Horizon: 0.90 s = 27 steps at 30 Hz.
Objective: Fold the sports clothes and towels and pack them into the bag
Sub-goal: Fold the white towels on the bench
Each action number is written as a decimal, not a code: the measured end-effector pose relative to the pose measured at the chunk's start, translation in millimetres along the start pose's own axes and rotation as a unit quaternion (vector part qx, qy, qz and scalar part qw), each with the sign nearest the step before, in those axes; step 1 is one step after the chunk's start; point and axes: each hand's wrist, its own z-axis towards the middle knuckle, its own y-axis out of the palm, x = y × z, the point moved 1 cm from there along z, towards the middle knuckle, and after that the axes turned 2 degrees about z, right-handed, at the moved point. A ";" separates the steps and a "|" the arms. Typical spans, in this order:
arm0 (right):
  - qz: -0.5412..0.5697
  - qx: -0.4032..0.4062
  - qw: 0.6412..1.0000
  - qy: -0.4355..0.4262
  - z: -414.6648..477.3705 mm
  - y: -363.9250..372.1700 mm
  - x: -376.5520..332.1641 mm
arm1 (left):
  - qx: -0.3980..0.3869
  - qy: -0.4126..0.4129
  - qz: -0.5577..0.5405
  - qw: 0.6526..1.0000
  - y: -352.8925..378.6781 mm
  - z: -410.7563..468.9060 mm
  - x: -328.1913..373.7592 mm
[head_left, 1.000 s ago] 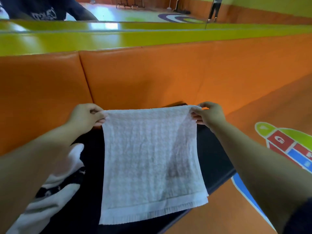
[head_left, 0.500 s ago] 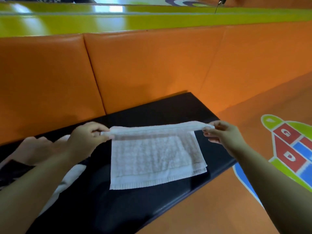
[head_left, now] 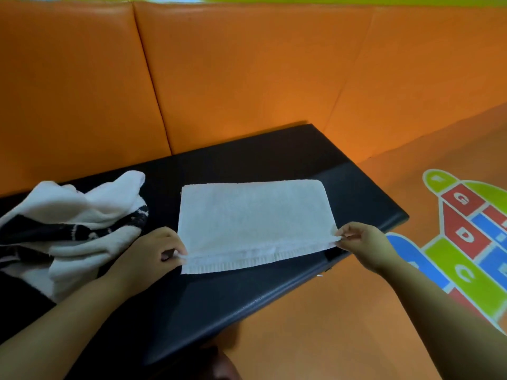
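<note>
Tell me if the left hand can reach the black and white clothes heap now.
Probably yes. The left hand pinches a near corner of the white towel; the clothes heap lies just beside it on the black bench, nothing between. It must let go first.

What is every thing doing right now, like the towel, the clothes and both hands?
white towel: folded over once, flat on the bench, near corners held.
left hand: pinches the towel's near left corner.
right hand: pinches the towel's near right corner.
white and black clothes: crumpled, unfolded, left of the towel.
black bench: holds the towel and clothes.
bag: not in view.
</note>
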 end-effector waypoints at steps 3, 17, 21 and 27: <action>-0.059 -0.004 0.998 -0.012 1.5 3.5 0.6 | -0.009 0.021 0.015 1.000 5.1 -1.8 -3.9; -0.077 0.033 0.996 0.034 8.0 2.7 -2.1 | -0.130 0.072 0.012 0.989 10.0 -1.0 3.0; -0.092 0.030 0.994 0.059 9.7 5.6 -2.6 | -0.172 0.060 0.008 0.983 13.9 1.2 8.5; -0.073 0.031 0.995 0.066 5.2 11.9 -6.5 | -0.159 -0.006 0.011 0.987 22.8 -1.1 18.6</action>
